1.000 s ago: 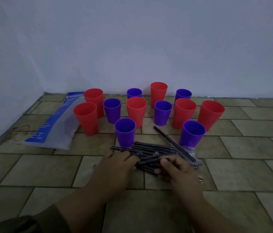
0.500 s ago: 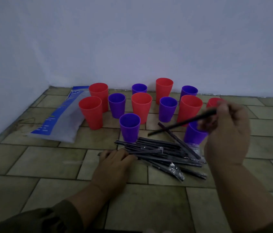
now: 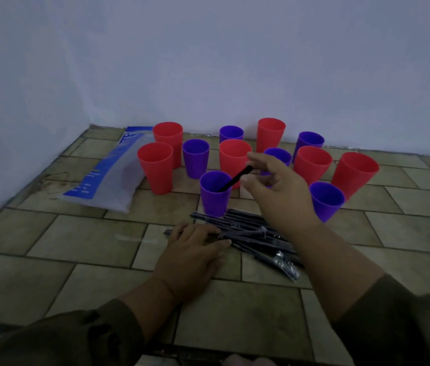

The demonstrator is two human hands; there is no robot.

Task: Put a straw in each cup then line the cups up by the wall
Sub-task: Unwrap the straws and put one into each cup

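Straw point(image 3: 232, 182) in purple cup point(image 3: 215, 199), right hand point(image 3: 282, 191) pinching; bag point(image 3: 108, 178) reads "TRAIL".

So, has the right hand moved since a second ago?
Yes. The right hand left the straw pile, toward the wall, and now holds a straw in the front purple cup.

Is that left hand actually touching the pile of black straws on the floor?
Touching. In the head view the left hand lies flat, its fingers draped over the left ends of the straw pile, with no gap showing.
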